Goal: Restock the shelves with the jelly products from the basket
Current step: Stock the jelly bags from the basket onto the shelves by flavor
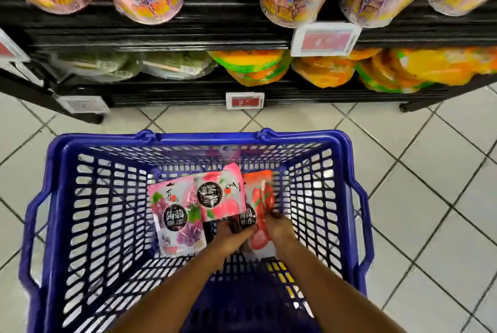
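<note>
I count 3 in blue plastic mesh basket (pixel 201 137): purple grape pouch (pixel 174 214), pink peach pouch (pixel 221 195), red strawberry pouch (pixel 263 197). L hand (pixel 233 237) + R hand (pixel 278 227) grip red; floor room nearside.

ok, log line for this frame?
pick | left hand: grips red plastic jelly pouch | right hand: same pouch | purple jelly pouch, pink jelly pouch: lying in blue plastic basket

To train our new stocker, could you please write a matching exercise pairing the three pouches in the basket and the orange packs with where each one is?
Things:
1. purple pouch
2. pink pouch
3. red pouch
4. orange packs

Places:
a. held by the left hand and right hand
b. on the lower shelf
c. far left in the basket
d. middle of the basket

Pairs: 1c, 2d, 3a, 4b
</note>
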Demonstrator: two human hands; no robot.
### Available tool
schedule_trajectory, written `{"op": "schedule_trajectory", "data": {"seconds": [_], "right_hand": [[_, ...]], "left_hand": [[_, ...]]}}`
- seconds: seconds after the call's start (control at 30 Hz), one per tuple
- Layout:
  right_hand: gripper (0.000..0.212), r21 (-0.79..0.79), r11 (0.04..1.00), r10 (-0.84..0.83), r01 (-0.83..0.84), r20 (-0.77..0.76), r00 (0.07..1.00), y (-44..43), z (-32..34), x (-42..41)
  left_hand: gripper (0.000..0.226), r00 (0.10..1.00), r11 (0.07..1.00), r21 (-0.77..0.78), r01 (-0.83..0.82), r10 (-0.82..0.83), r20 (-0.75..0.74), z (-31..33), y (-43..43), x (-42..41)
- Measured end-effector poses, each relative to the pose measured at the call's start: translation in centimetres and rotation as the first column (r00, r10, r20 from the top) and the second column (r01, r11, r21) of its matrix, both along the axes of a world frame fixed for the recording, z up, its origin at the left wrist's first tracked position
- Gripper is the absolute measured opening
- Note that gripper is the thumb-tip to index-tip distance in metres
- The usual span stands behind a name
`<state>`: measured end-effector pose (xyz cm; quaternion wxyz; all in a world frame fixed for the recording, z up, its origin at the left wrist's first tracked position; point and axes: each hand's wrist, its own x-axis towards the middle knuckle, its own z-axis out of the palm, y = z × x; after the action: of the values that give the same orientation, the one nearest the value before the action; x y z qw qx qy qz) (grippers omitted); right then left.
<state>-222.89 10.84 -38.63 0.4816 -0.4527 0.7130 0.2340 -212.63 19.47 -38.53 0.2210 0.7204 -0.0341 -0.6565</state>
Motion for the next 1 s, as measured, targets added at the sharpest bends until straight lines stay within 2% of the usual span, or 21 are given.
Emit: {"op": "schedule_trajectory", "data": {"seconds": [0.07, 0.1, 0.2, 0.27, 0.33, 0.4, 0.5, 0.53, 0.6, 0.67, 0.7, 0.77, 0.87, 0.93, 1.0], "right_hand": [[0.038, -0.006, 0.999, -0.040, 0.040, 0.056, 0.998, -0.1, 0.3, -0.1], [0.032, -0.021, 1.000, -0.005, 0.006, 0.073, 0.997, -0.2, 0.4, -0.3], [0.015, -0.010, 1.000, -0.003, 0.005, 0.152, 0.988, -0.2, 1.5, -0.9], [0.017, -0.026, 0.992, -0.117, 0.126, 0.237, 0.964, 0.0, 2.8, -1.0], [0.015, -0.033, 0.934, -0.324, 0.356, 0.343, 0.882, 0.3, 5.2, -1.1], [0.009, -0.113, 0.857, -0.419, 0.504, 0.418, 0.806, 0.3, 8.7, -1.7], [0.014, -0.151, 0.728, -0.531, 0.668, 0.492, 0.690, 0.0, 14.8, -2.9], [0.015, -0.124, 0.687, -0.565, 0.716, 0.528, 0.634, -0.4, 17.4, -3.1], [0.026, -0.027, 0.648, -0.598, 0.761, 0.600, 0.531, -1.2, 22.4, -3.0], [0.028, 0.002, 0.688, -0.557, 0.726, 0.644, 0.525, -2.4, 28.0, -2.5], [0.030, -0.037, 0.741, -0.478, 0.671, 0.673, 0.564, -3.0, 31.1, -2.2], [0.026, -0.093, 0.820, -0.324, 0.564, 0.738, 0.592, -3.9, 36.7, -1.3], [0.021, -0.093, 0.868, -0.250, 0.487, 0.766, 0.592, -4.9, 45.3, 0.1], [0.020, -0.108, 0.873, -0.206, 0.476, 0.802, 0.560, -5.2, 50.4, 0.8], [0.035, -0.086, 0.877, -0.181, 0.473, 0.853, 0.490, -5.7, 55.5, 1.3]], "left_hand": [[0.023, 0.993, 1.000, 0.019, 0.003, -0.001, -0.119, 0.5, 0.9, 0.7], [0.026, 0.988, 0.999, 0.019, -0.027, 0.030, -0.153, 0.3, 1.4, 0.9], [0.046, 0.964, 0.991, 0.013, -0.136, 0.135, -0.231, 1.8, 1.4, 0.8], [0.062, 0.935, 0.974, 0.008, -0.225, 0.218, -0.281, 3.0, 0.9, 0.5], [0.069, 0.910, 0.959, -0.003, -0.283, 0.268, -0.315, 5.3, 0.4, 0.5], [0.072, 0.909, 0.953, -0.037, -0.300, 0.273, -0.314, 8.4, -0.1, 0.9], [0.051, 0.925, 0.933, -0.111, -0.341, 0.313, -0.216, 14.4, -0.7, 2.1], [0.048, 0.932, 0.927, -0.151, -0.343, 0.315, -0.180, 17.1, -1.1, 2.7], [0.056, 0.952, 0.919, -0.252, -0.305, 0.295, -0.076, 22.9, -1.9, 3.9], [0.069, 0.958, 0.910, -0.326, -0.255, 0.283, 0.042, 29.5, -2.8, 5.4], [0.069, 0.952, 0.904, -0.347, -0.249, 0.294, 0.082, 33.0, -3.3, 6.1], [0.066, 0.937, 0.882, -0.393, -0.260, 0.328, 0.118, 39.2, -4.1, 7.2], [0.058, 0.913, 0.844, -0.475, -0.249, 0.368, 0.176, 49.6, -4.6, 8.6], [0.054, 0.896, 0.815, -0.531, -0.234, 0.392, 0.208, 55.1, -4.4, 9.2], [0.050, 0.878, 0.790, -0.568, -0.233, 0.422, 0.227, 60.2, -4.1, 9.9]]}}
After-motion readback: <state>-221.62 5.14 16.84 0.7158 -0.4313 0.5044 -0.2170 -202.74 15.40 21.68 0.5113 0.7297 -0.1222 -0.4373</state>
